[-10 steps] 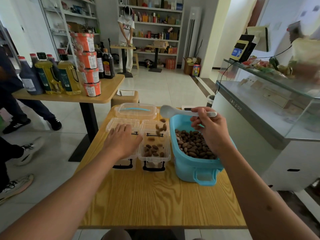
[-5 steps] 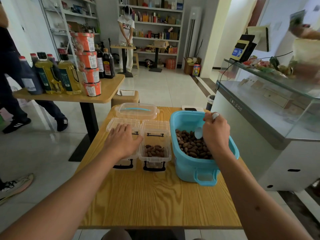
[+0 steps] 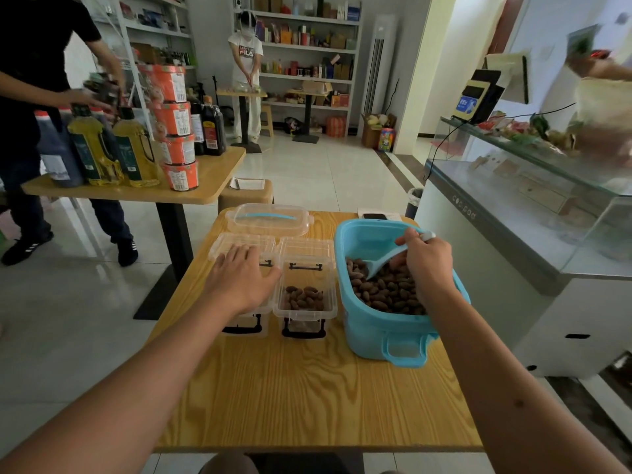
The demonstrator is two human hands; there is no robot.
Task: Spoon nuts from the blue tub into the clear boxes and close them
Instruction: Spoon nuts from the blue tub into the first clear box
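A blue tub (image 3: pixel 372 331) of brown nuts (image 3: pixel 388 292) stands at the right of the wooden table (image 3: pixel 307 398). My right hand (image 3: pixel 427 265) grips a white spoon (image 3: pixel 384 261) whose bowl digs into the nuts. Left of the tub, an open clear box (image 3: pixel 306 292) holds a small layer of nuts, its lid flipped back. My left hand (image 3: pixel 241 277) rests flat on a second clear box (image 3: pixel 244 246) beside it, hiding what is inside. A closed clear box with a blue handle (image 3: pixel 268 218) sits behind them.
A phone (image 3: pixel 374 216) lies at the table's far edge. A glass counter (image 3: pixel 513 213) runs along the right. A second table (image 3: pixel 136 189) at the left carries oil bottles and stacked orange tubs, with a person standing by it. Another person stands at the far shelves.
My right hand brought the spoon from above the open box down into the tub and now scoops in the nuts. The nuts have settled in the box. My left hand stayed put.
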